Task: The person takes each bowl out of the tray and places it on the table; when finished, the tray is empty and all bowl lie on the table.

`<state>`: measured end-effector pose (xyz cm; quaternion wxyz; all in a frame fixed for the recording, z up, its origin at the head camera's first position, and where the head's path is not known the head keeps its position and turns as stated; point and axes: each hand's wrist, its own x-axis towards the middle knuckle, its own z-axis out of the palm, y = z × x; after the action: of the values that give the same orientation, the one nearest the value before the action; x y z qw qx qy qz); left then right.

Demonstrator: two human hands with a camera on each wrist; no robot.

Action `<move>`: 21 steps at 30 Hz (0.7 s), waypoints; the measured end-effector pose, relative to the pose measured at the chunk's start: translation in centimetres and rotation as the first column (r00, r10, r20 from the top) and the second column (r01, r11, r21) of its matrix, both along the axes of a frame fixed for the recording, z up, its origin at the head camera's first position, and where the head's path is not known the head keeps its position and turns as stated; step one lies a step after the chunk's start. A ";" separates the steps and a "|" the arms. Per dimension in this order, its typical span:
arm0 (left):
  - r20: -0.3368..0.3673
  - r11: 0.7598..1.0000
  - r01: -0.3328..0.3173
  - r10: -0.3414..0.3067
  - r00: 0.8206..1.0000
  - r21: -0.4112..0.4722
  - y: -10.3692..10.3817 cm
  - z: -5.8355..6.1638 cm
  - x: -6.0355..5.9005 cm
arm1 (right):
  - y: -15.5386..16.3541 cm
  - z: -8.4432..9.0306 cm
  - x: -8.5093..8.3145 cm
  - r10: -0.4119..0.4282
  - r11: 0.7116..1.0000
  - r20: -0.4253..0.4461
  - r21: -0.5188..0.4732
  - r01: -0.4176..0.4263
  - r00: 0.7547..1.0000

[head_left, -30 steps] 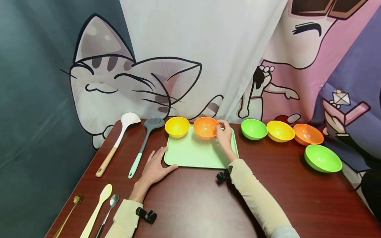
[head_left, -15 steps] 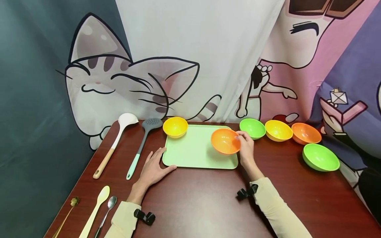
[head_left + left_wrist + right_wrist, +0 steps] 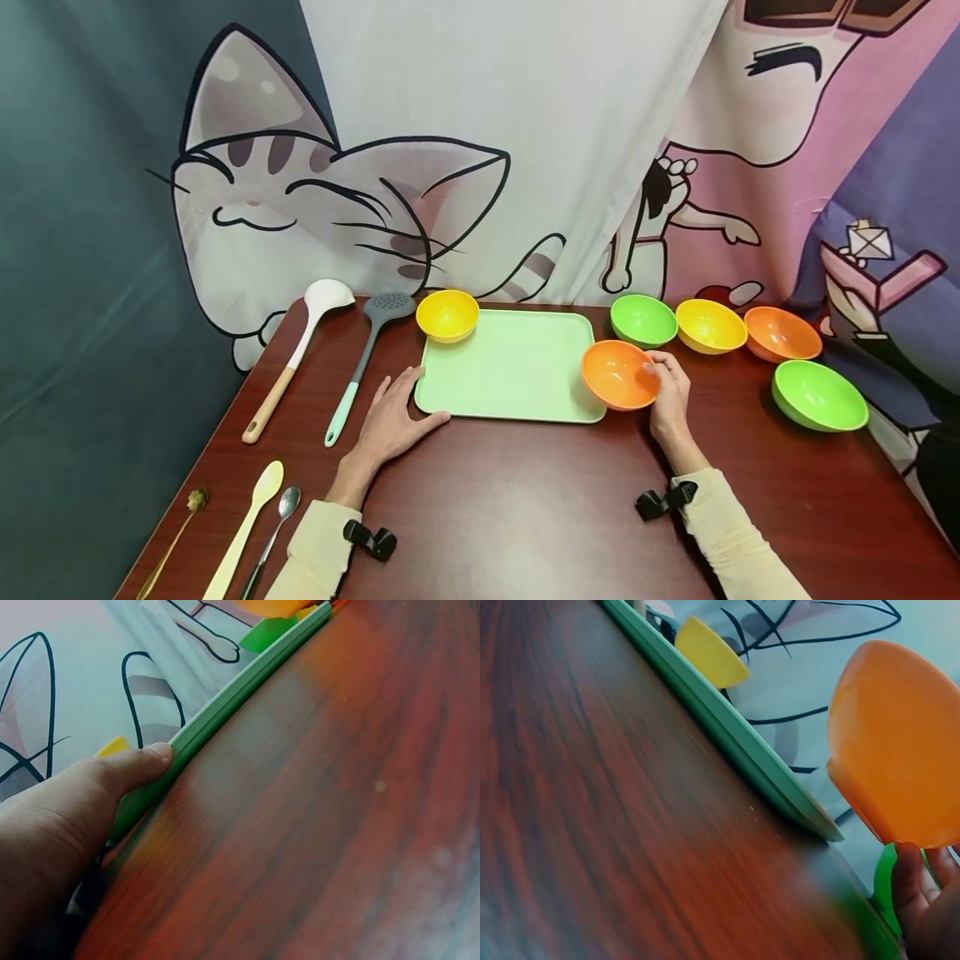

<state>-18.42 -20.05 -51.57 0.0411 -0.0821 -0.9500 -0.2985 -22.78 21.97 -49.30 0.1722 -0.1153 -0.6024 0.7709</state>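
Observation:
My right hand [image 3: 666, 392] grips the rim of an orange bowl [image 3: 618, 374] and holds it tilted over the right front corner of the light green tray [image 3: 510, 367]. In the right wrist view the orange bowl [image 3: 896, 742] hangs above the tray's edge [image 3: 727, 724], with my fingers [image 3: 922, 900] under it. My left hand [image 3: 392, 421] lies flat on the table, thumb against the tray's left front corner; its thumb [image 3: 139, 765] touches the tray rim [image 3: 225, 709]. A yellow bowl [image 3: 447, 315] sits on the tray's far left corner.
To the right stand a green bowl [image 3: 642, 320], a yellow bowl [image 3: 709, 326], an orange bowl [image 3: 782, 333] and a second green bowl [image 3: 819, 395]. On the left lie a white ladle [image 3: 296, 358], a slotted spatula [image 3: 366, 358] and several spoons [image 3: 247, 525]. A cartoon curtain hangs behind.
My right hand has carried the orange bowl from the tray's far middle, rightward and toward me, to its right front corner. The left hand has stayed put.

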 end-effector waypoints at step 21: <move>-0.022 1.000 0.020 -0.020 1.000 0.004 -0.2 0.0 -0.3 | 7.3 0.0 3.3 -0.319 0.944 0.070 0.107 0.311 0.945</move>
<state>-18.74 -20.23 -51.58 0.0489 -0.0949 -0.9480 -0.2998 -19.52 29.27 -49.34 0.2723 -0.2352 -0.6189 0.6982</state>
